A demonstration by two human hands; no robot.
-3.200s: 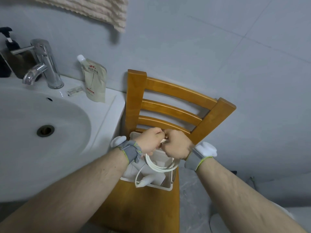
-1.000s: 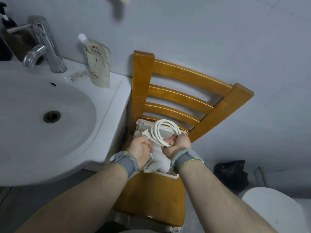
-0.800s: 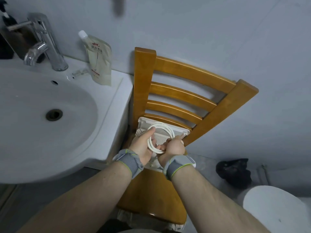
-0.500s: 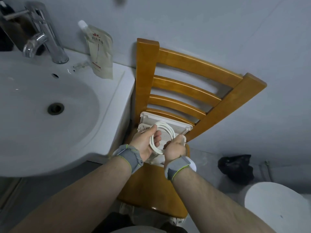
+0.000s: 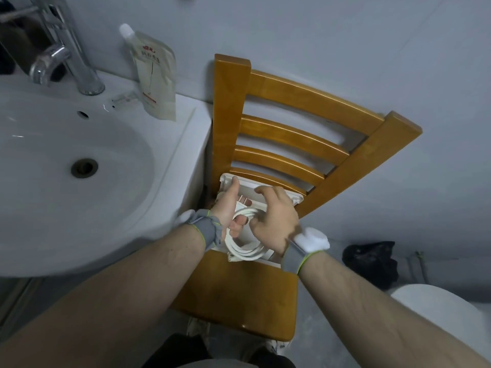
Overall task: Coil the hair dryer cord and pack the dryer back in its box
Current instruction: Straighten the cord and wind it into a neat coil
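Note:
A white box [image 5: 293, 198] lies open on the seat of a wooden chair [image 5: 247, 296], against the backrest. The coiled white cord [image 5: 244, 251] rests in the box's near end, its loops hanging toward the front rim. My left hand [image 5: 228, 208] has fingers through the coil and its thumb stretched to the box's far left corner. My right hand [image 5: 276, 221] hovers over the box with fingers spread, touching the coil's right side. The dryer's body is hidden beneath my hands.
A white sink [image 5: 66, 166] with a chrome tap [image 5: 61, 49] stands close on the left, a refill pouch [image 5: 156, 75] on its ledge. On the right are a black bag [image 5: 372, 261] on the floor and a white toilet lid [image 5: 438, 314].
The coil went from being held up above the box down into it. My right hand has opened and shifted over the box; the view tilted lower.

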